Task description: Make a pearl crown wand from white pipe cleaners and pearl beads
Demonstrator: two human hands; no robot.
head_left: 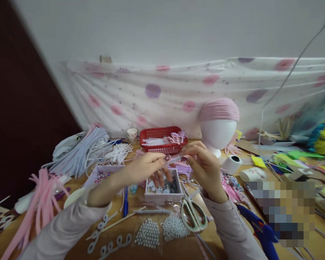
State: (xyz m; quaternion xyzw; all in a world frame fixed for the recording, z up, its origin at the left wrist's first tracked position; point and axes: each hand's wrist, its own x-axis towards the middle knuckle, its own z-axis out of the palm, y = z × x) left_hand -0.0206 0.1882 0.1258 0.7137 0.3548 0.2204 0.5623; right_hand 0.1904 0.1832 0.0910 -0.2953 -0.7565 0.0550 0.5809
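Observation:
Above a white box [164,196] of small beads and trinkets, my two hands meet near the middle of the view. My left hand [154,166] pinches one end of a thin, pale, shiny piece [174,160] between thumb and forefinger, its other fingers loosely spread below. The other end is pinched by the fingertips of my right hand [202,162]. The piece is small and its detail is blurred. Just beneath my right hand lie green-handled scissors [194,215]. Two heaps of pearl beads [147,233] rest on the table in front.
Behind my hands stand a red basket [164,148] and a white foam head [218,131] with a pink band. Bundles of pale strips [79,151] and pink strips [42,195] lie left. A blue glue gun [260,229], a spool [232,165] and a paper cup [253,174] are right.

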